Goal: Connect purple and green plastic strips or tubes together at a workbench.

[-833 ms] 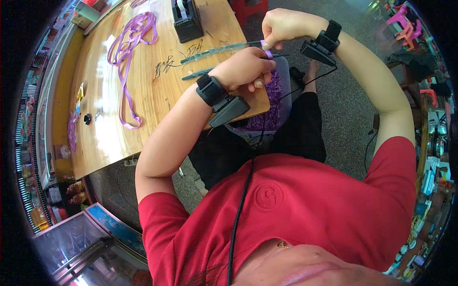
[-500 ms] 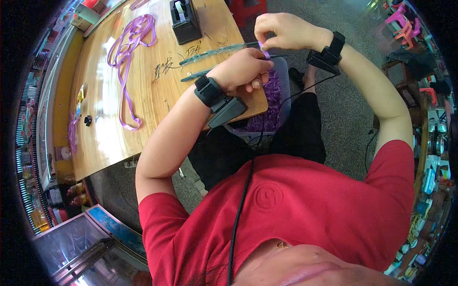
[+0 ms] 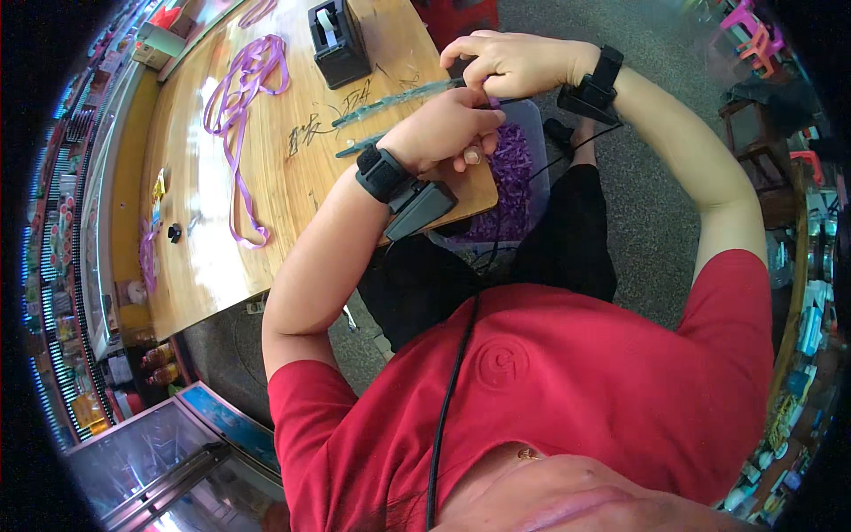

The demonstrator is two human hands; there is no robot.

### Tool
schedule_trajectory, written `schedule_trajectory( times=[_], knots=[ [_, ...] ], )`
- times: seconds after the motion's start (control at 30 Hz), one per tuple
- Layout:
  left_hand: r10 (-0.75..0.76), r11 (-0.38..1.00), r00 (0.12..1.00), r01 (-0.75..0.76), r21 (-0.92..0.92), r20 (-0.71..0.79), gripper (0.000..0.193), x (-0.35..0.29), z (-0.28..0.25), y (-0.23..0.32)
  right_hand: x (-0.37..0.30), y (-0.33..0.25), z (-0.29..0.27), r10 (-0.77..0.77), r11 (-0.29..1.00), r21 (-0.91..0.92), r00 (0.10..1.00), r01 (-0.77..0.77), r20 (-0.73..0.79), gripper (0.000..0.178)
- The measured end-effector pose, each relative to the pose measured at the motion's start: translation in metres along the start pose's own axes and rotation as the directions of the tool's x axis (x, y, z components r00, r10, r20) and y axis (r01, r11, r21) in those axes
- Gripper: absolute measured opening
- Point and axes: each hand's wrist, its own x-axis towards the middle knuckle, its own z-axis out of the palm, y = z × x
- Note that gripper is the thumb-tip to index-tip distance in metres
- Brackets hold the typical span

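Past the table's right corner, my left hand (image 3: 448,129) is closed, with a short bit of purple ribbon (image 3: 495,104) showing at its thumb and forefinger. My right hand (image 3: 525,67) meets it from the right, fingers bent and closed near the left forefinger; what they hold is hidden. Beneath my hands, two thin rods wrapped in clear blue-green tape, a far rod (image 3: 390,103) and a near rod (image 3: 358,145), lie on the wooden table (image 3: 310,191) and reach toward its right edge. Their outer ends are partly hidden by my hands.
A clear plastic bin (image 3: 537,160) filled with purple ribbon pieces (image 3: 510,168) stands below the table corner. On the table are a loose purple ribbon (image 3: 235,133) and a black tape dispenser (image 3: 340,49). A red stool (image 3: 456,22) stands beyond. A black cable (image 3: 454,390) runs down my shirt.
My right hand has moved left and slightly down, up against my left hand. The ribbon stretch that showed between them is now mostly covered. My left hand has barely moved.
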Motion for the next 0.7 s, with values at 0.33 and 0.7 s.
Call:
schedule_trajectory(
  times=[0.33, 0.7],
  knots=[
    [-0.009, 0.999, 0.999, 0.007, 0.035, 0.043, 0.021, 0.005, -0.003, 0.001, -0.077, 0.004, 0.071, 0.67, 0.11, 0.963, 0.734, -0.245, 0.11, 0.039],
    [-0.049, 0.993, 0.998, 0.053, -0.109, 0.047, 0.025, 0.0, 0.0, 0.003, -0.053, -0.011, 0.11, 0.521, -0.477, 0.869, 0.838, 0.131, 0.16, 0.042]
  ],
)
